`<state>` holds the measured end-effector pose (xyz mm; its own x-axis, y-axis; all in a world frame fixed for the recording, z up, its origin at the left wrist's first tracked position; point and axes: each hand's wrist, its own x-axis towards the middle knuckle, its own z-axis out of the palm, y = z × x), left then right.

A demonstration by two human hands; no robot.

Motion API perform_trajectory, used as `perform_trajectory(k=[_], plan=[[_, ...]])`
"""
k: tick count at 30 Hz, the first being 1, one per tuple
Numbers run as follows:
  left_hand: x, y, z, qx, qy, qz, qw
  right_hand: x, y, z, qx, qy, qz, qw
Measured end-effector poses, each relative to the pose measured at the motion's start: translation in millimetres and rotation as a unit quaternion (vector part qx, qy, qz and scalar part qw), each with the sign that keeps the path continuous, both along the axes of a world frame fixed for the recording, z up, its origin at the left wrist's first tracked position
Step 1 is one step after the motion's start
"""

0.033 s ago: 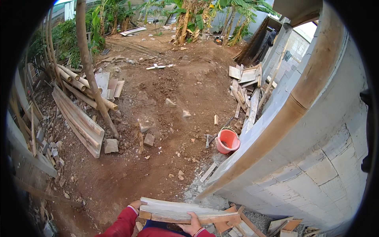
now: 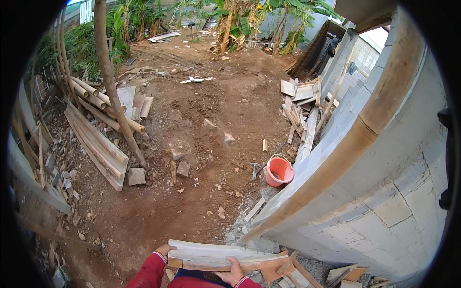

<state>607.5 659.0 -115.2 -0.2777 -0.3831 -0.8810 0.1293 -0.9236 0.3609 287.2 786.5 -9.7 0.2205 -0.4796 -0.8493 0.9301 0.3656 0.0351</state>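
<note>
The bare earth ground filled most of the view, bordered on the right by a grey block wall. A pale-stained timber plank was held crosswise before the person, its long axis running left to right, the right end slightly lower. Timber offcuts lay by that end; contact could not be determined. A red bucket stood beyond, near the wall.

The right grip held the near edge about mid-length, thumb on top; the plank extended both ways from it. The left grip held the left end, nearly the whole plank lying to its right. The right grip was nearer the offcuts.
</note>
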Motion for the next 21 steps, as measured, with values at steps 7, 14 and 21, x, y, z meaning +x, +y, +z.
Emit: perform_trajectory(k=[7,14,21], plan=[[106.4,63.3,17.4,-0.023,0.03,0.22,0.975,78.4,-57.2,34.7,0.04,0.027,0.139,0.989],[151.4,62.3,25.5,-0.117,0.092,0.309,0.94,121.2,-123.7,56.9,0.005,0.048,0.219,0.975],[113.1,-8.3,27.0,-0.158,0.113,0.305,0.932,96.6,-189.7,90.6,-0.053,0.128,0.221,0.965]])
